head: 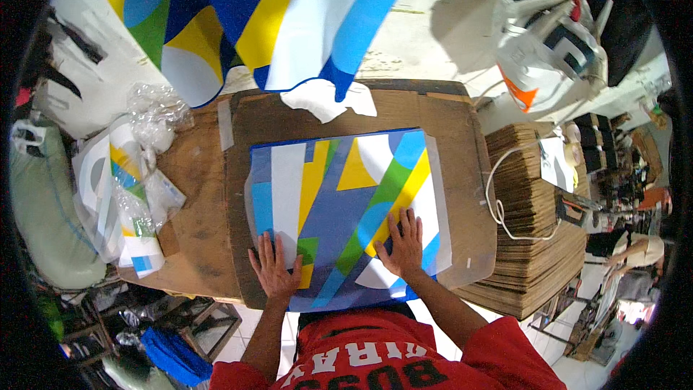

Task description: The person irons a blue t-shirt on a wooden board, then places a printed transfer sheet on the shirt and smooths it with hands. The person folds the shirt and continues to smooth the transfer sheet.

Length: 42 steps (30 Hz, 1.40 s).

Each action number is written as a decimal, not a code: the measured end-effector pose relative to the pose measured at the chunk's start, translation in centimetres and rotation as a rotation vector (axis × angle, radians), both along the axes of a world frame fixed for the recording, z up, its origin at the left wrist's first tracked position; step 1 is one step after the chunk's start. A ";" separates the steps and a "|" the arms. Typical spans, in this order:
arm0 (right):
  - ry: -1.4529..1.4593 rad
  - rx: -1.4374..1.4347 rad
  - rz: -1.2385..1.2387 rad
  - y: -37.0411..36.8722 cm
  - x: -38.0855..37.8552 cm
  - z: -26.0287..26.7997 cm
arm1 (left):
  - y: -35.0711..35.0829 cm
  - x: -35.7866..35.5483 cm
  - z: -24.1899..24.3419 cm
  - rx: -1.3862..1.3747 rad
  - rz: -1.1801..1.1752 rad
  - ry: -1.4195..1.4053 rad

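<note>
A folded fabric piece [346,222] with blue, white, yellow and green shapes lies flat in front of me. Translucent plastic [443,216] shows past its right and left edges, apparently a bag or sheet around it. My left hand [276,271] rests palm down near its lower left corner, fingers spread. Farther right, my right hand [403,246] presses flat on the yellow and dark blue part, its fingers also apart. Neither hand grips anything. Beneath the fabric is a brown cardboard sheet [465,173] on the worktable.
Matching patterned fabric [303,16] hangs beyond the table, above a crumpled white piece [330,100]. Clear plastic bags [157,119] and packed fabric [127,173] lie left. On the right, a tall stack of cardboard [520,216] carries a white cable [498,211]. Another person [639,254] is farther right.
</note>
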State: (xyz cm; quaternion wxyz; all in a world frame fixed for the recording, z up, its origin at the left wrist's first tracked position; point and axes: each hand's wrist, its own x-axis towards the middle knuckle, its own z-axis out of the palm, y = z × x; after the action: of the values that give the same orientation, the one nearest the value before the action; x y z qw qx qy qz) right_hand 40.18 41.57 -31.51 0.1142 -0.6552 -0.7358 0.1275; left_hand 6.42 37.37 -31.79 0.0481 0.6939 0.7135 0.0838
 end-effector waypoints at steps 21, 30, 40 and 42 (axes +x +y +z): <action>-0.106 0.020 0.037 0.2 -0.8 -0.6 | 0.6 -0.1 1.3 -0.065 0.032 -0.114; -0.116 0.066 0.050 -0.1 -0.8 -1.1 | 0.5 0.0 1.1 -0.096 0.061 -0.121; -0.013 0.041 0.007 0.3 -1.0 -0.3 | 0.6 0.3 0.2 -0.078 0.065 -0.066; 0.074 0.032 -0.012 0.4 -0.6 0.2 | 0.7 0.2 0.1 -0.051 0.045 -0.024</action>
State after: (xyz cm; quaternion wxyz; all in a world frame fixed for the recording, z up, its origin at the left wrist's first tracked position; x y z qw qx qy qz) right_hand 39.59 41.96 -31.33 0.1527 -0.6527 -0.7289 0.1390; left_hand 6.65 38.11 -31.70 0.0722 0.6753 0.7302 0.0749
